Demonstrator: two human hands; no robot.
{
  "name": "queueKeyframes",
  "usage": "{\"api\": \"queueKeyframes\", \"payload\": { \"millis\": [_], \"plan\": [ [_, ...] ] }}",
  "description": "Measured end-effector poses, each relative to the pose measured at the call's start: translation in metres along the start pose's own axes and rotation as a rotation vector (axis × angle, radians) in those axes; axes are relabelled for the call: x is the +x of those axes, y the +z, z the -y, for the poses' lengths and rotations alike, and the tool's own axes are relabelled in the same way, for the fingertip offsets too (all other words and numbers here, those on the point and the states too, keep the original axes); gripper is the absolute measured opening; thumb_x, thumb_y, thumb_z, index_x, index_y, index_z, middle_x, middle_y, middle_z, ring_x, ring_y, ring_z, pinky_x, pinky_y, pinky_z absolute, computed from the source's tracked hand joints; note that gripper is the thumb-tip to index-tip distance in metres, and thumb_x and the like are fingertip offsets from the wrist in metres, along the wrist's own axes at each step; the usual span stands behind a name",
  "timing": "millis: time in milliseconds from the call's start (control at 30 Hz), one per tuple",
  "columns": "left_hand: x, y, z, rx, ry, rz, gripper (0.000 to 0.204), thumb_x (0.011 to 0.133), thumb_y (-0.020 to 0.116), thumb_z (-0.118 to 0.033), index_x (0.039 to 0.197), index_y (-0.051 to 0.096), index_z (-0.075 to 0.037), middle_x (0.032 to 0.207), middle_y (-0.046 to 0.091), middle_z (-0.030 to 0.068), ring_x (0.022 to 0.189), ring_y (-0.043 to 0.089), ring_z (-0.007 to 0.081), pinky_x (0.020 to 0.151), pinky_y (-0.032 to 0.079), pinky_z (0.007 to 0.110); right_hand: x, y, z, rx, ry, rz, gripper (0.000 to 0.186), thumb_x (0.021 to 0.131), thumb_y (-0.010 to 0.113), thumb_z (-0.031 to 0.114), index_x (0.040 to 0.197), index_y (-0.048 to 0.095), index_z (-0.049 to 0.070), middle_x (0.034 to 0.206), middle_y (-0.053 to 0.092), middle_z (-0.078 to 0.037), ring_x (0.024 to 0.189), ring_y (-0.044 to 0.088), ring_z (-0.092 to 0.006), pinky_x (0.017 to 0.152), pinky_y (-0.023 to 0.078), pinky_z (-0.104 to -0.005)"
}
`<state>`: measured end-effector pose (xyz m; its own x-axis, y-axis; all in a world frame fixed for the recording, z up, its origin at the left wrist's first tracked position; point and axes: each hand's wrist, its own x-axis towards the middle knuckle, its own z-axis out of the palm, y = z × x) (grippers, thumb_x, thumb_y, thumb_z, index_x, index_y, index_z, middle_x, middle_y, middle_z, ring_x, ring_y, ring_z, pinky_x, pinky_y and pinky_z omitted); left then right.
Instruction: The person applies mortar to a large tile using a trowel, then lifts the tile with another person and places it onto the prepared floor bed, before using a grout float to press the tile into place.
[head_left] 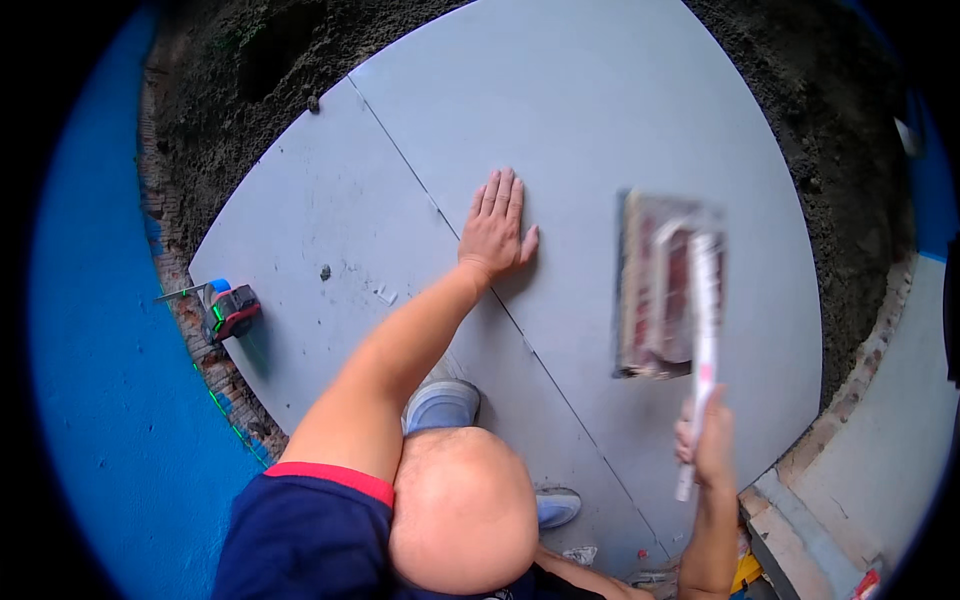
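My left hand lies flat with fingers spread on a large pale grey tile, beside the straight joint with the neighbouring tile. In my right hand is the white handle of a tile beater, whose broad rectangular head is dark red and smeared pale. Motion blurs the beater, and it is over the right part of the tile. Whether its head touches the surface I cannot tell. Small pale tile spacers stick out along the joint.
A red and black tape measure, its blade out, rests at the left tile edge, where a green light line falls. Dark loose mortar and broken brick edging surround the tiles. A blue wall rises left. My knee and shoes are below.
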<state>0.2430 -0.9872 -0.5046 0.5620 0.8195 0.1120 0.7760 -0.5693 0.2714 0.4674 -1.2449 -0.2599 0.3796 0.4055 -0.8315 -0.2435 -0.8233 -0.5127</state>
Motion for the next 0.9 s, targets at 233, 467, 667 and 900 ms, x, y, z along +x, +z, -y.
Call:
{"api": "queueKeyframes", "payload": {
  "millis": [233,467,667,900],
  "plan": [
    [0.002,-0.005,-0.006,-0.029,0.003,-0.009,0.072,0.088,0.047,-0.04,0.144,0.032,0.003,0.153,0.027,0.0193,0.143,0.022,0.0329,0.117,0.017,0.043,0.01,-0.023,-0.075,0.375,-0.727,0.041,0.061,0.09,0.039,0.07,0.105,0.049,0.012,0.073,0.053,0.0,0.049,0.042,-0.0082,0.047,0.037,-0.024],
    [0.01,0.003,-0.006,-0.075,-0.005,-0.023,0.072,0.087,0.05,-0.038,0.143,0.032,0.004,0.152,0.029,0.02,0.142,0.025,0.0338,0.116,0.021,0.044,0.042,-0.013,-0.112,-0.246,0.047,-0.076,0.062,0.095,0.034,0.064,0.069,0.049,0.009,0.054,0.046,0.0,0.038,0.04,-0.0095,0.036,0.031,-0.0268],
    [0.004,0.0,0.0,-0.005,0.029,-0.059,0.069,0.088,0.05,-0.037,0.143,0.033,0.003,0.151,0.03,0.02,0.141,0.027,0.0345,0.115,0.02,0.044,-0.029,-0.046,-0.003,0.165,-0.318,-0.087,0.066,0.09,0.029,0.073,0.089,0.047,0.009,0.057,0.043,0.002,0.04,0.036,-0.0065,0.037,0.031,-0.0229],
    [0.004,0.002,-0.014,0.021,0.047,-0.038,0.069,0.089,0.048,-0.036,0.143,0.032,0.004,0.151,0.029,0.0204,0.142,0.024,0.0339,0.116,0.018,0.044,0.029,-0.096,-0.243,-0.045,-0.437,-0.442,0.052,0.098,0.037,0.056,0.073,0.046,0.011,0.054,0.041,0.002,0.049,0.042,-0.0077,0.045,0.034,-0.0268]
  ]
}}
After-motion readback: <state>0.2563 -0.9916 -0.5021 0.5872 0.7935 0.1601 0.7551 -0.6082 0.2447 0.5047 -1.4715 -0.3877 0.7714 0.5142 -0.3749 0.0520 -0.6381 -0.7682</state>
